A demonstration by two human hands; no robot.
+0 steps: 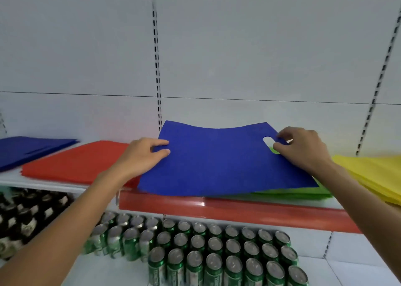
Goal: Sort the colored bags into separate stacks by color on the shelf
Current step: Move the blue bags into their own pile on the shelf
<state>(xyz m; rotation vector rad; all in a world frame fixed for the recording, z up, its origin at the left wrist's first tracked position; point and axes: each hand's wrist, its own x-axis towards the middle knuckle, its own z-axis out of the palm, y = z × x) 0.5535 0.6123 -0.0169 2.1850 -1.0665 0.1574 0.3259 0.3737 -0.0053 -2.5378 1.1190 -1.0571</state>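
The left hand [143,155] and right hand [303,149] are pinching a blue bag [221,162] by its side edges in curled fingers [161,152], over the green stack [303,193] on the shelf [217,210]; carrying it level to the blue stack [28,149], far left, looks wisest.

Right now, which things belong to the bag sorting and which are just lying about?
Job: blue bag, held by left hand and right hand; green stack beneath it; blue stack; red stack; yellow stack.
Lying about: green cans; dark bottles.
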